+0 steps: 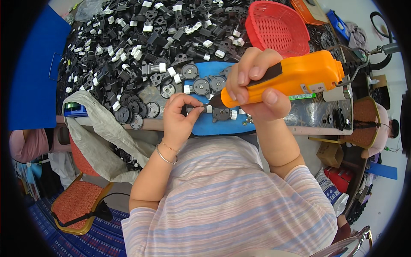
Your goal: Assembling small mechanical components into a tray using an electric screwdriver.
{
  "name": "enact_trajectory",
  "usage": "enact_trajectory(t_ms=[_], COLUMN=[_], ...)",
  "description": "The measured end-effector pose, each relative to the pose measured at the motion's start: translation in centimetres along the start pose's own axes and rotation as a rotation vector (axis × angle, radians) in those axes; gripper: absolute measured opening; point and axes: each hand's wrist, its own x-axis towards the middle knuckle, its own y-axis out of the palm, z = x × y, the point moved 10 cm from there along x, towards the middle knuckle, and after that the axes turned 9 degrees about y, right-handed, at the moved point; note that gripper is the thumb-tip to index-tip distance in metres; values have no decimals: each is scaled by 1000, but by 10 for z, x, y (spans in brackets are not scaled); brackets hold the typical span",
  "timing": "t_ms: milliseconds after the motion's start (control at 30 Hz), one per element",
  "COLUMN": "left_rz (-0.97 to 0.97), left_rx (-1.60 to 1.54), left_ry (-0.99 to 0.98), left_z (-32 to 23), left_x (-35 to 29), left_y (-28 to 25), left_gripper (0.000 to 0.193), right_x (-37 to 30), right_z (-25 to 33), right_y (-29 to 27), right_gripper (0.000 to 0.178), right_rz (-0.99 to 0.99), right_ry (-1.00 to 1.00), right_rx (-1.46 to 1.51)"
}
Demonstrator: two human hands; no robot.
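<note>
The orange plastic power screwdriver (295, 79) is held above the work table, with its rear end toward a bent metal hanger (352, 77) at the right. The right hand (259, 85) is clamped around its body, the fingers being wrapped over the top and the thumb set against the near side. The black tapered nose (216, 101) is pointed leftward, to the fingertips of the left hand (182, 113). The left thumb and forefinger are brought together in a pinch just beside the tip; what is held between them is too small to be told.

Beneath the tool, a blue mat (233, 128) is laid along the table's near edge. On it, a black round-bodied plastic fitting with a white end (221, 114) is placed below the nose, and a black grooved disc-shaped fitting (201, 86) is placed farther back. Loose black discs (132, 109) are grouped left of the left hand. A large heap of black and white plastic parts (128, 43) is spread behind, and a red woven-pattern plastic basket (278, 28) is stood at its right.
</note>
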Motion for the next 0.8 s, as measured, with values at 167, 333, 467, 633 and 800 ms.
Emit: enact_trajectory(t_ms=[167, 333, 467, 633, 800], left_rz=[10, 13, 5, 10, 38], left_rx=[-128, -196, -328, -144, 228], left_ry=[-44, -62, -117, -24, 190], left_z=[3, 2, 2, -4, -34], left_x=[-1, -1, -3, -2, 0], left_y=[4, 7, 11, 9, 14], left_gripper=[17, 17, 17, 17, 17], right_x=[-2, -3, -5, -9, -14], right_z=[1, 3, 8, 15, 13], right_y=[0, -1, -1, -5, 3], right_gripper=[27, 28, 28, 29, 29], right_rz=[-13, -24, -50, -87, -17], right_ry=[2, 4, -45, -93, -18], right_rx=[-4, -2, 60, 113, -68])
